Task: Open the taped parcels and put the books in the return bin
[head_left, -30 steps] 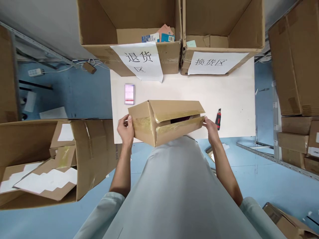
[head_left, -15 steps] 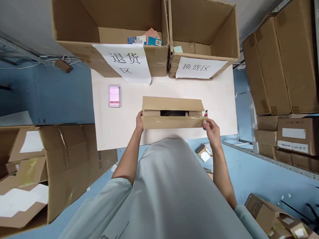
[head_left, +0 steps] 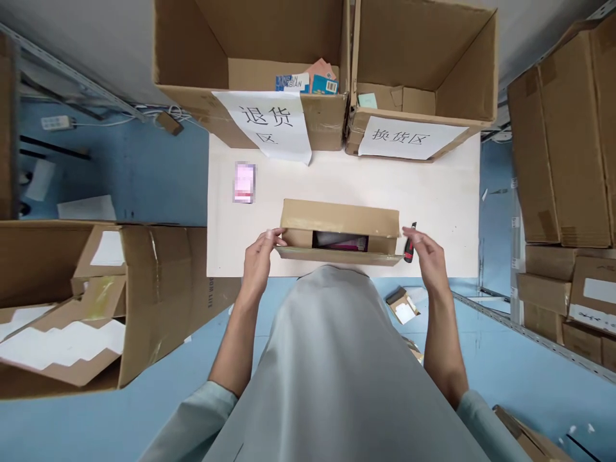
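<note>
A long cardboard box (head_left: 339,218) lies on the white table (head_left: 447,192) in front of me, its two long flaps spread apart. Something dark with a pink edge (head_left: 339,241) shows inside. My left hand (head_left: 258,259) rests at the box's left end, fingertips touching the near flap, fingers loosely curled. Just off the right end hovers my right hand (head_left: 428,255), fingers apart and holding nothing. A red and black utility knife (head_left: 409,242) lies on the table right beside that hand.
Two big open cartons with paper signs stand at the table's back, the left (head_left: 250,70) holding some packets, the right (head_left: 423,70) small items. A pink phone (head_left: 244,183) lies at the table's left. Cartons are stacked on the right (head_left: 563,154); an open carton (head_left: 96,301) stands left.
The box was lifted and tilted a second ago, then set flat on the table. Its near flap has since folded down toward me, and both hands have loosened from the ends.
</note>
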`<state>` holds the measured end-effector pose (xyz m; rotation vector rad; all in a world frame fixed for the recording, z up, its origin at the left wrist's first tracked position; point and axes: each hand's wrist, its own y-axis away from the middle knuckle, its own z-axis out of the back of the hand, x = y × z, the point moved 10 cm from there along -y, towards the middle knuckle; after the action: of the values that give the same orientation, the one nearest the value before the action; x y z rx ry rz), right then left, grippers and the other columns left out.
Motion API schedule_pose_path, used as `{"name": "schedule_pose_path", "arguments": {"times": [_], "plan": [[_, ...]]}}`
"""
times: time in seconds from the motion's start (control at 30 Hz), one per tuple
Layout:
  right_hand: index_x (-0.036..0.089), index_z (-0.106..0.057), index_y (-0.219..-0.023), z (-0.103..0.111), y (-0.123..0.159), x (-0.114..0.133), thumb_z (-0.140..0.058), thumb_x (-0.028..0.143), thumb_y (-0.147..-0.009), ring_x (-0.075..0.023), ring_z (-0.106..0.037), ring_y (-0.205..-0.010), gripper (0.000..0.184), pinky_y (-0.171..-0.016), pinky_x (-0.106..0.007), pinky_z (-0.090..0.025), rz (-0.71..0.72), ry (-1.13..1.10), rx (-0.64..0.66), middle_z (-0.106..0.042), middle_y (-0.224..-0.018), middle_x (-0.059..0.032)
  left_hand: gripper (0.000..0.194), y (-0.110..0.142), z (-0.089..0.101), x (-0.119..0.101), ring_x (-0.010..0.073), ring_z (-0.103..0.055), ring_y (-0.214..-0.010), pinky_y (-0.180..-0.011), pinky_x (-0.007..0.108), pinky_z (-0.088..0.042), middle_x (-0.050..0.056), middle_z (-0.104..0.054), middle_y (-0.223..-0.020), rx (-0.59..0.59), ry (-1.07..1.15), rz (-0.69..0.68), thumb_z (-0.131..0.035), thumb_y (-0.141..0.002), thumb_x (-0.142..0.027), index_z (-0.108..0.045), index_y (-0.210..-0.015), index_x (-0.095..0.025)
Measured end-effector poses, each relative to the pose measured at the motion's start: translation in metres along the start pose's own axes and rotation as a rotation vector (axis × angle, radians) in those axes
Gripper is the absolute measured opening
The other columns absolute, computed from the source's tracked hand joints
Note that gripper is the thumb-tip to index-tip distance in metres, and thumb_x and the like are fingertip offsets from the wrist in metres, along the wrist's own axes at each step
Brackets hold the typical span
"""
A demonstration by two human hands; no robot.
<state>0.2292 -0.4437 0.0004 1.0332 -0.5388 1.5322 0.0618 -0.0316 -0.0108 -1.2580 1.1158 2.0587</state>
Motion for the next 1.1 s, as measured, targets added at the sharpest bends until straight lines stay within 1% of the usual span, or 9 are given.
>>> {"name": "schedule_pose_path", "arguments": {"times": [0.1, 0.17, 0.33, 0.43, 0.5, 0.63, 0.73, 0.97, 1.1], "plan": [[0.032, -0.074, -0.153, -0.009, -0.028, 0.013, -0.082, 0.067, -0.097, -0.0367, -0.055, -0.161, 0.066, -0.134, -0.063, -0.045, 0.176, 0.147, 0.089, -0.061, -0.171, -0.0144, 0.047, 0.007, 0.002, 0.003, 0.0361, -0.068, -0.143, -0.125, 0.052, -0.054, 0.014, -0.078, -0.141, -0.016, -0.017, -0.008, -0.086, -0.086, -0.068, -0.071, -0.083, -0.023], [0.033, -0.070, -0.158, -0.022, -0.041, 0.020, -0.083, 0.057, -0.098, -0.0365, -0.051, -0.164, 0.066, -0.137, -0.063, -0.042, 0.263, 0.261, 0.194, -0.055, -0.176, -0.0116, 0.040, 0.012, 0.000, 0.003, 0.0344, -0.068, -0.144, -0.125, 0.052, -0.054, 0.014, -0.077, -0.143, -0.009, 0.024, -0.025, -0.092, -0.082, -0.057, -0.073, -0.092, -0.024], [0.029, -0.083, -0.134, -0.023, -0.070, 0.039, -0.071, 0.051, -0.106, -0.0340, -0.074, -0.135, 0.037, -0.122, -0.057, -0.057, 0.342, 0.268, 0.245, -0.080, -0.144, -0.0098, 0.036, 0.028, 0.003, 0.003, 0.0289, -0.075, -0.128, -0.124, 0.052, -0.055, 0.011, -0.080, -0.124, -0.082, 0.055, -0.051, -0.087, -0.089, -0.053, -0.072, -0.102, -0.024], [0.025, -0.083, -0.111, -0.015, -0.101, 0.033, -0.068, 0.066, -0.106, -0.0301, -0.081, -0.105, 0.044, -0.103, -0.049, -0.066, 0.247, 0.192, 0.151, -0.086, -0.115, -0.0092, 0.038, 0.042, 0.016, 0.016, 0.0264, -0.076, -0.116, -0.119, 0.050, -0.057, 0.006, -0.077, -0.104, -0.187, 0.039, -0.034, -0.086, -0.089, -0.053, -0.070, -0.107, -0.024], [0.023, -0.079, -0.101, -0.014, -0.124, 0.023, -0.069, 0.075, -0.102, -0.0282, -0.079, -0.093, 0.053, -0.094, -0.045, -0.066, 0.176, 0.153, 0.064, -0.083, -0.099, -0.0081, 0.043, 0.053, 0.022, 0.032, 0.0270, -0.075, -0.122, -0.120, 0.050, -0.056, 0.006, -0.076, -0.107, -0.219, 0.025, -0.010, -0.089, -0.084, -0.049, -0.069, -0.114, -0.025], [0.021, -0.075, -0.101, -0.035, -0.164, -0.004, -0.072, 0.080, -0.099, -0.0280, -0.075, -0.092, 0.059, -0.085, -0.040, -0.065, -0.003, 0.072, -0.001, -0.078, -0.086, -0.0076, 0.067, 0.065, 0.020, 0.082, 0.0301, -0.072, -0.132, -0.114, 0.050, -0.059, 0.013, -0.075, -0.137, -0.180, 0.010, 0.129, -0.091, -0.075, -0.048, -0.068, -0.135, -0.027], [0.019, -0.075, -0.104, -0.053, -0.184, -0.019, -0.077, 0.069, -0.099, -0.0288, -0.077, -0.092, 0.051, -0.083, -0.039, -0.066, -0.136, -0.029, 0.040, -0.080, -0.087, -0.0090, 0.073, 0.058, 0.010, 0.109, 0.0283, -0.076, -0.114, -0.107, 0.050, -0.062, 0.012, -0.077, -0.120, -0.185, 0.006, 0.154, -0.088, -0.076, -0.054, -0.066, -0.139, -0.024], [0.017, -0.070, -0.080, -0.060, -0.193, -0.046, -0.089, 0.038, -0.091, -0.0179, -0.066, -0.067, 0.030, -0.062, -0.030, -0.057, -0.393, -0.013, 0.154, -0.069, -0.069, -0.0023, 0.047, 0.013, -0.013, 0.117, 0.0289, -0.075, -0.114, -0.116, 0.052, -0.059, 0.009, -0.076, -0.106, -0.196, -0.067, 0.111, -0.088, -0.079, -0.052, -0.069, -0.110, -0.022], [0.012, -0.076, -0.105, -0.051, -0.190, -0.038, -0.087, 0.044, -0.092, -0.0253, -0.074, -0.084, 0.036, -0.083, -0.039, -0.064, -0.341, 0.121, 0.068, -0.075, -0.083, -0.0062, 0.051, 0.013, -0.008, 0.115, 0.0264, -0.075, -0.108, -0.117, 0.052, -0.059, 0.006, -0.073, -0.102, -0.128, -0.096, 0.093, -0.085, -0.081, -0.049, -0.069, -0.121, -0.021]]}}
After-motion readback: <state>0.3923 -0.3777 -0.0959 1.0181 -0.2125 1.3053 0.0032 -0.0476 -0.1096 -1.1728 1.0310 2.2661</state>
